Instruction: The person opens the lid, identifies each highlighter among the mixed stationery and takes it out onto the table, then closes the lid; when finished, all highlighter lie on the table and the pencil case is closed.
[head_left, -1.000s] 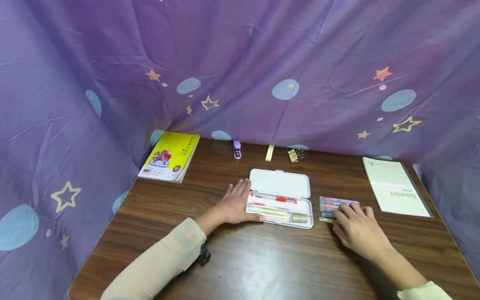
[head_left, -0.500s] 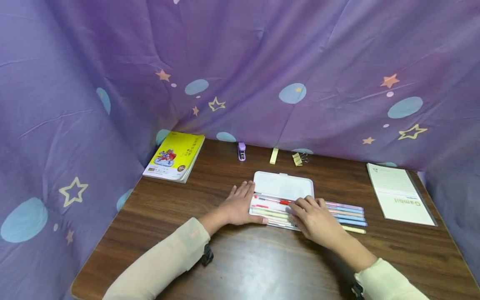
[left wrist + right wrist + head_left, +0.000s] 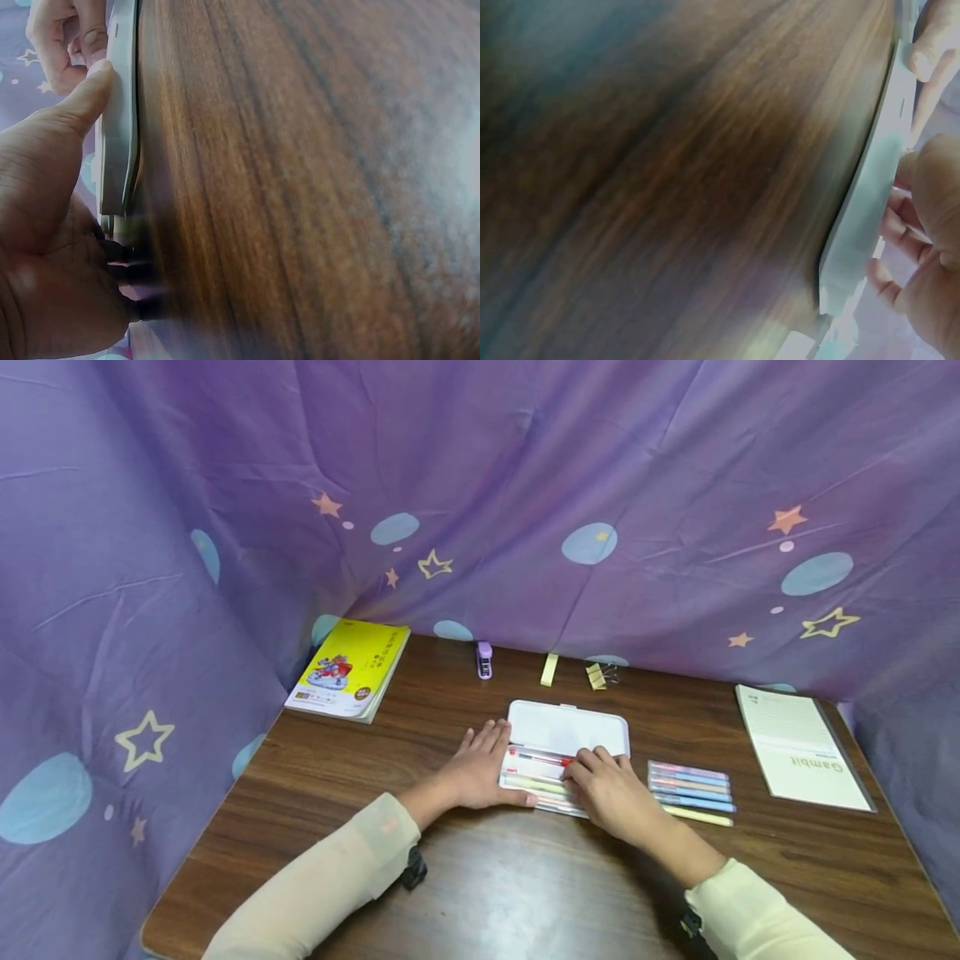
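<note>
The white pencil case [image 3: 566, 729] lies with its lid folded back, holding a red pen [image 3: 551, 760] and pale yellow and pinkish sticks. My left hand [image 3: 472, 775] rests against its left end, fingers straight, the thumb on the front edge; the left wrist view shows that thumb on the case wall [image 3: 120, 112]. Over the right half of the case is my right hand [image 3: 611, 793], fingers bent down into the tray. Its fingertips are hidden, so whether they pinch anything does not show. Right of the case lie several coloured pens in a clear sleeve [image 3: 690, 785] and a yellow pen [image 3: 697, 816].
At the back stand a purple stapler [image 3: 484, 660], a pale yellow block [image 3: 549, 669] and a yellow binder clip [image 3: 597, 676]. A yellow book [image 3: 348, 668] lies back left, a cream notebook [image 3: 802, 747] at right. A purple curtain [image 3: 480, 485] closes the back.
My right hand has moved left from the pens to the case, then slightly farther left over the tray. A yellow pen now lies below the sleeve of pens. The left hand keeps its place.
</note>
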{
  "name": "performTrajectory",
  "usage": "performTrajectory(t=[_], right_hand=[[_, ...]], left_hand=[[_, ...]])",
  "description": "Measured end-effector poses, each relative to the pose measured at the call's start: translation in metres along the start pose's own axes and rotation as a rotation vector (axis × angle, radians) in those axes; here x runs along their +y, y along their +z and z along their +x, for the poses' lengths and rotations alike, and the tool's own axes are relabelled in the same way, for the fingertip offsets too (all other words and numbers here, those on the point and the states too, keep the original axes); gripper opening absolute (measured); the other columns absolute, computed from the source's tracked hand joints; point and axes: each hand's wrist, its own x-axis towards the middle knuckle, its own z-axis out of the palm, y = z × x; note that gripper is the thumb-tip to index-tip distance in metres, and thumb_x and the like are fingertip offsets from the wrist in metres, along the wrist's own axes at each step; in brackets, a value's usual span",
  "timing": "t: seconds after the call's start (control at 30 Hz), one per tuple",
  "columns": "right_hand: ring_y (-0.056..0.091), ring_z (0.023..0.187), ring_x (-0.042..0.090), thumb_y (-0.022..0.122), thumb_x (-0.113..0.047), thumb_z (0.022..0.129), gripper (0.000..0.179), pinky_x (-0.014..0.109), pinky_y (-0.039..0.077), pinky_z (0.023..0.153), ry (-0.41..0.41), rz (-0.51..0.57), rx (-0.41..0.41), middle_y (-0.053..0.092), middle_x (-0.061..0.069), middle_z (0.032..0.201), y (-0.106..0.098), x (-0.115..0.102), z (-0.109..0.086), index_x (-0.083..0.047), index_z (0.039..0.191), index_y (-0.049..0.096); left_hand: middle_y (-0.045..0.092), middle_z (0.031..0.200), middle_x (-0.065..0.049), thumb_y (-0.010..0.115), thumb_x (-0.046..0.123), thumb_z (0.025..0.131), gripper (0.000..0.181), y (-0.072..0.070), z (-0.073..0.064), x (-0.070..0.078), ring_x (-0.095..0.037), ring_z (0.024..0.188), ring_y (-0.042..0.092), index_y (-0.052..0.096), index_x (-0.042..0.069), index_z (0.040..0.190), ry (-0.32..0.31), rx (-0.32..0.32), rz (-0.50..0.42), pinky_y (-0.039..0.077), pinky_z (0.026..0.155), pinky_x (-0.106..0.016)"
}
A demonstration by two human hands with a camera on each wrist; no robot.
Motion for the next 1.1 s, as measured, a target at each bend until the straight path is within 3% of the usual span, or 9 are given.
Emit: performTrajectory(t=[0.13,0.37,0.73,0.83,0.97,1.1], right_hand=[[0.060,0.094,0.024,0.085,-0.010,0.093,0.017,0.042,0.048,0.070,0.008,0.020,0.000,0.068,0.001,0.102,0.000,0.000,0.002,-0.015,0.106,0.075],[0.057,0.092,0.022,0.081,-0.019,0.101,0.007,0.037,0.044,0.068,0.037,0.046,-0.027,0.063,-0.001,0.101,0.002,0.000,0.005,-0.015,0.105,0.076],[0.058,0.095,0.021,0.084,-0.023,0.099,0.014,0.039,0.046,0.072,0.029,0.053,-0.035,0.066,-0.001,0.105,-0.002,-0.002,0.006,-0.016,0.110,0.079],[0.059,0.093,0.019,0.087,-0.025,0.096,0.015,0.039,0.049,0.072,0.000,0.073,0.003,0.067,-0.003,0.103,-0.004,-0.004,0.007,-0.018,0.106,0.078],[0.063,0.090,0.017,0.090,-0.022,0.093,0.013,0.041,0.056,0.073,-0.104,0.100,0.057,0.066,-0.004,0.098,-0.007,-0.010,0.007,-0.017,0.098,0.079],[0.066,0.092,0.021,0.088,-0.018,0.093,0.010,0.047,0.059,0.079,-0.155,0.061,0.025,0.068,0.000,0.096,-0.007,-0.019,0.005,-0.014,0.097,0.079]], left_hand=[[0.007,0.187,-0.019,0.067,0.081,0.095,0.131,0.000,0.000,0.000,-0.035,0.176,0.004,0.004,0.002,0.177,-0.003,0.003,0.002,0.006,0.143,-0.054],[0.006,0.187,-0.019,0.067,0.081,0.095,0.131,0.000,0.000,0.000,-0.034,0.176,0.003,0.003,0.002,0.177,-0.001,-0.002,-0.007,0.005,0.143,-0.054],[0.006,0.187,-0.019,0.066,0.082,0.094,0.132,0.001,0.001,-0.001,-0.034,0.176,0.003,0.003,0.001,0.177,0.001,0.000,-0.003,0.005,0.143,-0.054],[0.006,0.187,-0.019,0.067,0.082,0.094,0.133,0.001,0.000,0.000,-0.035,0.176,0.004,0.003,0.001,0.177,0.000,0.002,-0.006,0.005,0.143,-0.054],[0.007,0.187,-0.020,0.068,0.081,0.093,0.133,0.001,0.000,0.000,-0.036,0.175,0.004,0.004,0.000,0.177,0.002,0.007,-0.012,0.005,0.143,-0.055],[0.006,0.187,-0.020,0.067,0.082,0.093,0.134,0.000,0.000,0.000,-0.035,0.175,0.004,0.003,0.001,0.177,0.003,0.003,-0.016,0.004,0.143,-0.055]])
